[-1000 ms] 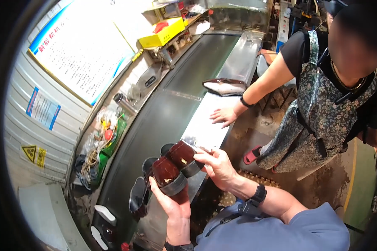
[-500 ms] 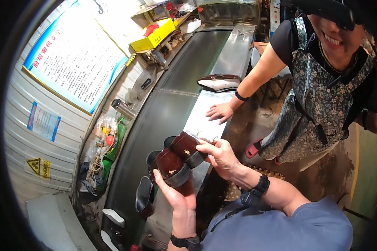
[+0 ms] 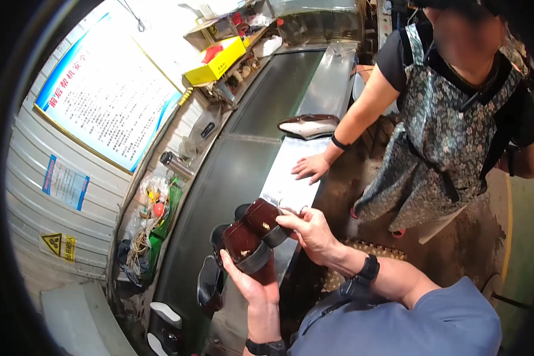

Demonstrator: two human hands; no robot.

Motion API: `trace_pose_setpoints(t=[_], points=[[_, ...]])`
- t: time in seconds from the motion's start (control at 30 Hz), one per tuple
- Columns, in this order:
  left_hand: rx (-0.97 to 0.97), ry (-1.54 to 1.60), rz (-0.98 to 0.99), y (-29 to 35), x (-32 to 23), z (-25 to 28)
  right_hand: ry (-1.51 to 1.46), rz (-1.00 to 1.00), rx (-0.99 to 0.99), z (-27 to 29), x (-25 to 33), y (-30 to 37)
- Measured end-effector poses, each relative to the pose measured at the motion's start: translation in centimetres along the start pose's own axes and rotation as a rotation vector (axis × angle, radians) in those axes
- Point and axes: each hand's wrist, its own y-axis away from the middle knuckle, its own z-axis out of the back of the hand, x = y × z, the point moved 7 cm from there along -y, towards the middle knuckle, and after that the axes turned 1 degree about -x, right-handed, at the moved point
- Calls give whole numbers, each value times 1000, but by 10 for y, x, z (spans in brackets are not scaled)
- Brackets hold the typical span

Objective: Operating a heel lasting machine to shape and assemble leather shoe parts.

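My left hand point(image 3: 253, 286) holds a glossy dark red shoe point(image 3: 240, 239) from below, its fingers partly hidden behind it. With thumb and fingers pinched on its edge, my right hand point(image 3: 312, 235) grips a second dark red shoe point(image 3: 259, 216). The two shoes sit side by side, touching, with their backs and black heels facing me. Their front ends are mostly hidden. Just beyond my left hand, a dark shoe point(image 3: 209, 282) lies on the black conveyor belt point(image 3: 207, 202), and others are partly covered by the held pair.
A co-worker's hand point(image 3: 312, 168) rests flat on the metal ledge point(image 3: 285, 160) ahead. Near it lies a dark red shoe with a white lining point(image 3: 307, 127). Pale shoe parts point(image 3: 165, 314) lie at lower left. A yellow box point(image 3: 215, 62) and a metal flask point(image 3: 176, 164) stand along the wall.
My view has shifted slightly, and the held shoes appear a little lower in the picture. Both hands keep their grip. The co-worker's head and body have moved a little; that hand stays on the ledge.
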Motion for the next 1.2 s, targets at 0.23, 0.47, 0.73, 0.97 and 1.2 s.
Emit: trace_pose_setpoints(t=[0.23, 0.47, 0.73, 0.97, 1.2], points=[[25, 2, 29, 36, -19, 10, 10, 49, -10, -16, 1, 44], [59, 33, 96, 79, -46, 31, 86, 178, -47, -52, -2, 107], [99, 44, 119, 87, -42, 55, 63, 188, -83, -44, -22, 125], [89, 53, 136, 82, -38, 63, 18, 211, 17, -51, -23, 123], [132, 58, 174, 88, -46, 45, 56, 294, -38, -43, -17, 130]])
